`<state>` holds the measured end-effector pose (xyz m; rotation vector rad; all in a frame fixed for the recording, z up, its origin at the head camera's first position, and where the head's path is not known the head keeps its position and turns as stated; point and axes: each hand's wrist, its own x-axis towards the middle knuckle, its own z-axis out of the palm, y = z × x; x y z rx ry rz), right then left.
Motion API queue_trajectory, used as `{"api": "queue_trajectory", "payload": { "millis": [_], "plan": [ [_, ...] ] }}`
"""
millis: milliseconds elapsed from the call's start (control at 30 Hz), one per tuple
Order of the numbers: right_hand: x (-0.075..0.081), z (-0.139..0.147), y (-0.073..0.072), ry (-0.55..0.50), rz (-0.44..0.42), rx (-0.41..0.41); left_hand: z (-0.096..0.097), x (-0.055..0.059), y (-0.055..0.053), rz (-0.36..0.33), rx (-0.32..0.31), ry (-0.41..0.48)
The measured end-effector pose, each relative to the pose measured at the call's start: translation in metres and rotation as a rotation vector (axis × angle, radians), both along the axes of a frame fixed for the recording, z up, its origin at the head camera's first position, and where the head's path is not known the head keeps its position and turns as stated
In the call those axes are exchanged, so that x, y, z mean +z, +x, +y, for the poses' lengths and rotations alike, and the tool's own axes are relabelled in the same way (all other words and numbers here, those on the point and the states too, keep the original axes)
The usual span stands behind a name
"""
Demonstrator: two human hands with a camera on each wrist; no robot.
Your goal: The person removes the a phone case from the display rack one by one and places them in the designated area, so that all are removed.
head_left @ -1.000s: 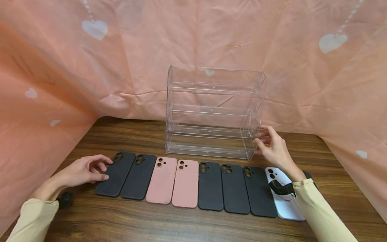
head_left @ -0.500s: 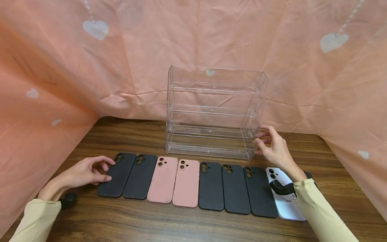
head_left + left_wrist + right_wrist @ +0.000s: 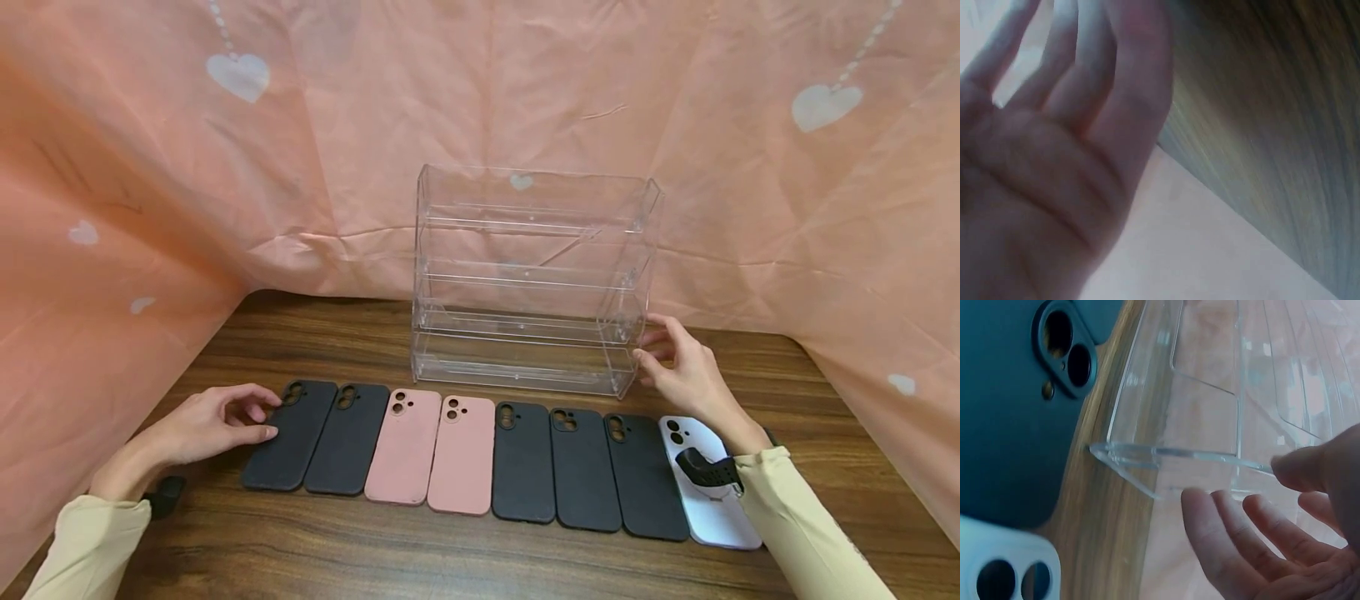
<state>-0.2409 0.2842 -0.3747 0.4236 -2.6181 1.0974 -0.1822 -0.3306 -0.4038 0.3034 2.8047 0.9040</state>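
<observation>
Beside the leftmost black phone case (image 3: 292, 446) is my left hand (image 3: 206, 429), its thumb and loosely bent fingers over the case's left edge and nothing gripped. The left wrist view shows its palm and relaxed fingers. My right hand (image 3: 686, 371) is at the right side of a clear, tiered acrylic display rack (image 3: 517, 369). In the right wrist view, the thumb tip is right at the side panel's edge (image 3: 1197, 453), while the other fingers lie loosely bent outside it. The rack stands upright behind the cases; its tiers hold nothing.
Right of the leftmost case lie another black case (image 3: 347, 442), two pink cases (image 3: 403, 450), several more black ones (image 3: 523, 467) and a white one (image 3: 723, 525), partly under my right wrist. Pink cloth (image 3: 337, 125) with white hearts surrounds the wooden table (image 3: 360, 550).
The leftmost black cases have shifted slightly right, closer to the row, and my left hand has drawn slightly back from them. My right hand has eased slightly right and down at the rack's side.
</observation>
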Motion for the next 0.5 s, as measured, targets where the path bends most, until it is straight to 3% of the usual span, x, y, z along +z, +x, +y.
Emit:
{"api": "queue_trajectory", "payload": {
  "millis": [67, 167, 333, 500],
  "plan": [
    [0.001, 0.002, 0.001, 0.081, 0.043, -0.015, 0.002, 0.002, 0.0, 0.045, 0.05, -0.009],
    [0.002, 0.004, 0.002, 0.175, 0.113, -0.019, 0.007, 0.005, -0.001, 0.104, 0.108, 0.046],
    [0.002, 0.009, 0.005, 0.236, 0.207, -0.028, 0.024, 0.007, -0.004, 0.187, 0.139, 0.153],
    [0.0, 0.009, 0.011, 0.274, 0.236, -0.046, 0.045, 0.005, -0.003, 0.261, 0.164, 0.178]
  ]
}}
